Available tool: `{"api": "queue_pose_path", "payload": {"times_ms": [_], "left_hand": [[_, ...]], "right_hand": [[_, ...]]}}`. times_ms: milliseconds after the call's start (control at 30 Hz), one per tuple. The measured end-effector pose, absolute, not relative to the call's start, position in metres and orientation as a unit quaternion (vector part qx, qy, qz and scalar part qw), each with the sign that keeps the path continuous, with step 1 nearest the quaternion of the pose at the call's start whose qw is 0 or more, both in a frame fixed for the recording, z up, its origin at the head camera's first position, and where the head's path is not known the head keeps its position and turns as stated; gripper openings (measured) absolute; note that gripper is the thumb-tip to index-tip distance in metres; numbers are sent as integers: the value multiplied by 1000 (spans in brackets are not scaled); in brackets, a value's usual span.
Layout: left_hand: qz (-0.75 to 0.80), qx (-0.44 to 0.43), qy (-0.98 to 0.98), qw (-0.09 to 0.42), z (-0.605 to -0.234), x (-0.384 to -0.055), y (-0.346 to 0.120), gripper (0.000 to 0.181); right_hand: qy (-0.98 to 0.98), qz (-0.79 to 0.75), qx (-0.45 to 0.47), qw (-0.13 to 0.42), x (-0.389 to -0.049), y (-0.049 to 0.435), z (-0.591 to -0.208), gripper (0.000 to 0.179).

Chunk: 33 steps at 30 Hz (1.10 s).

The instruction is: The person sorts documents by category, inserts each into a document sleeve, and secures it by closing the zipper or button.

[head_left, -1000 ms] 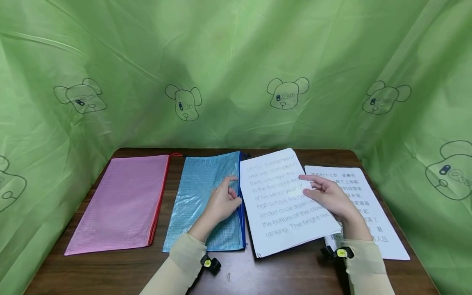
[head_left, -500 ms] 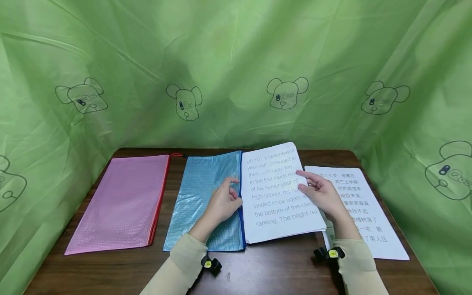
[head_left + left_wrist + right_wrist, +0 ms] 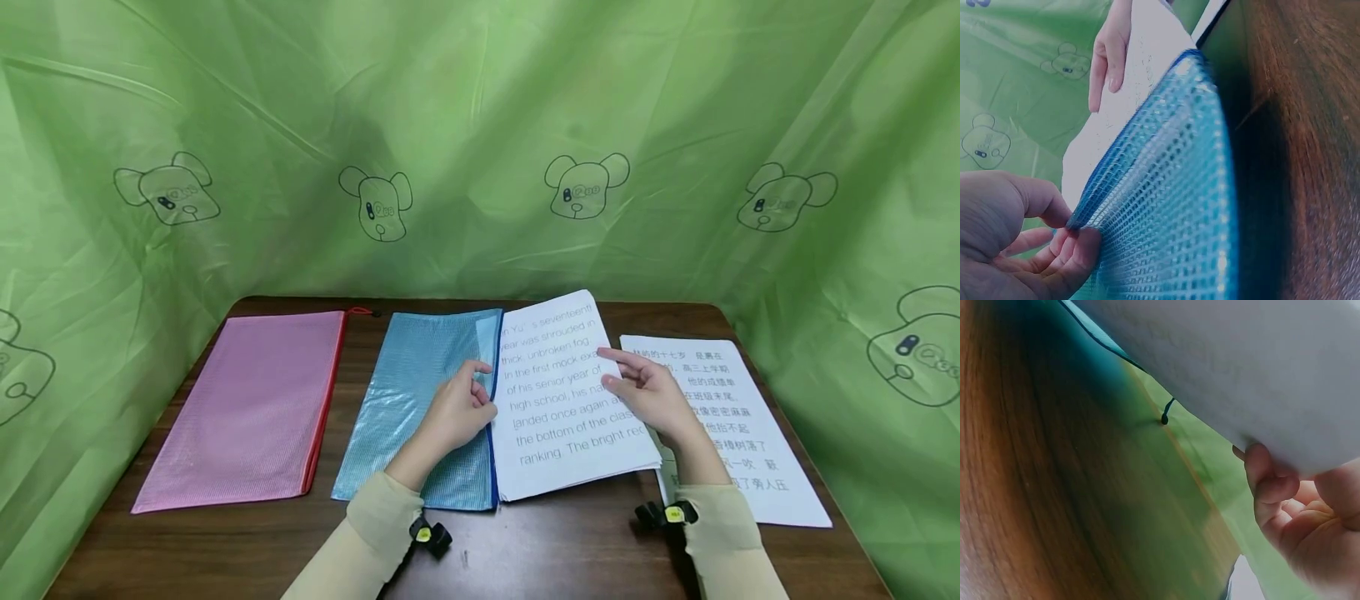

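Observation:
My left hand [image 3: 455, 410] pinches the blue-trimmed opening edge of a blue mesh zipper pouch [image 3: 408, 367]; the left wrist view shows thumb and finger on that rim, the pouch's upper layer lifted. My right hand [image 3: 651, 398] grips the right edge of a stack of printed paper [image 3: 562, 454] with large English text, thumb on top and fingers beneath in the right wrist view. The stack is tilted, held above the table. Its left edge is inside the pouch mouth, its upper left corner showing pale through the blue mesh.
A pink zipper pouch [image 3: 243, 408] with red trim lies on the left of the brown table [image 3: 555, 550]. Sheets with Chinese text [image 3: 772, 450] lie at the right, partly under my right arm. A green curtain [image 3: 480, 100] surrounds the table.
My right hand has moved the English paper stack leftward, from beside the blue pouch to with its left edge inside the mouth. My left hand has stayed at the pouch edge.

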<state>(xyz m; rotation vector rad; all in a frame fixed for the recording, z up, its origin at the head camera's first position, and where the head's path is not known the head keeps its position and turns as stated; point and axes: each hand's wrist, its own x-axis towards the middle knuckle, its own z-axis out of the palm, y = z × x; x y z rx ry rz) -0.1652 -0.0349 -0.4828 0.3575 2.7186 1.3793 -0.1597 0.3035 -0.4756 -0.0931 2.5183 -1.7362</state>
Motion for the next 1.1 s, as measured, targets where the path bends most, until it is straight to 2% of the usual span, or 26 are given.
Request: {"api": "queue_pose_path", "payload": {"times_ms": [233,567,1100], "left_hand": [[447,118,886,40,-483,-166,-36,55],[440,116,889,45,-480,-167,-36,53],[457,100,883,46,-478,-169,-36,56]], "right_hand": [[815,-578,-31,30,-160,298,-474,48],[798,-600,-20,42,-162,296,-475,49],[817,-575,-28,11,-163,286,-481,46]]}}
